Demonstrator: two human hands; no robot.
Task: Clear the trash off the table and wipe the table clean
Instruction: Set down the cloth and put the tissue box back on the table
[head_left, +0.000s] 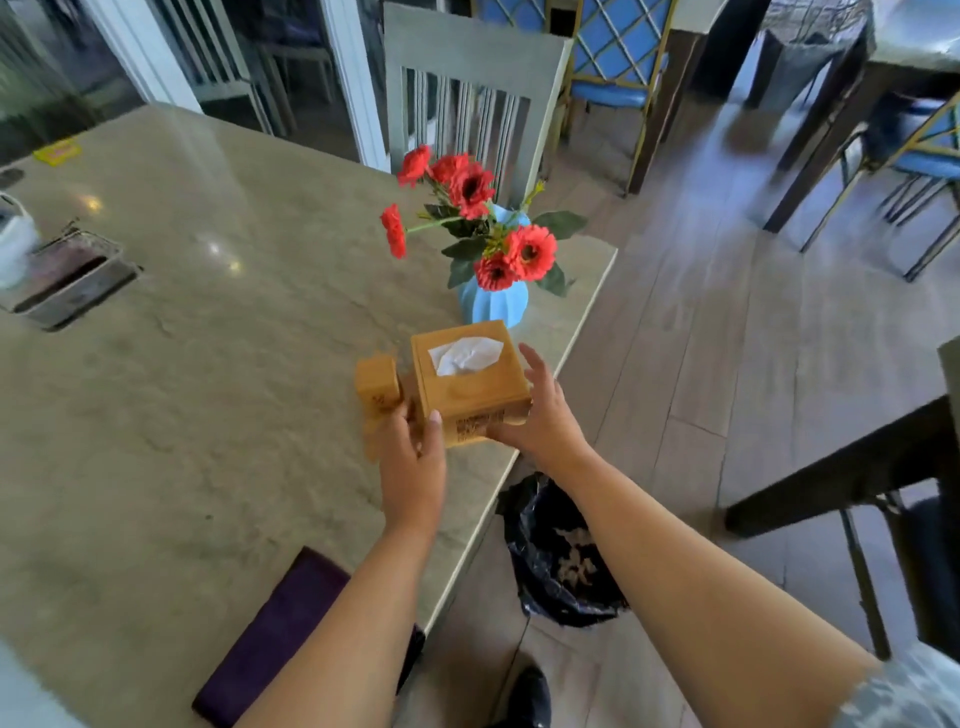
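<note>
I have the wooden tissue box (467, 382) between both hands near the right edge of the desk (208, 364). My left hand (413, 467) grips its near left corner, thumb up the front face and fingers (402, 413) curled round the side. My right hand (540, 415) cups the right side, thumb under the front edge, the other fingers spread and fairly straight along the far side. Whether the box rests on the desk or is just lifted, I cannot tell.

A smaller wooden holder (376, 382) stands just beside the box on the left, and the blue vase of red flowers (493, 304) just behind it. The purple cloth (275, 629) lies folded at the near edge of the desk, untouched. The black-lined bin (556, 551) sits on the floor below the edge.

I see no loose trash on the nearby surface, so I judge I am shifting the table pieces to free the surface for wiping. Next I should set the box down squarely, clear of the vase and well in from the edge, then let go and reach for the cloth.
</note>
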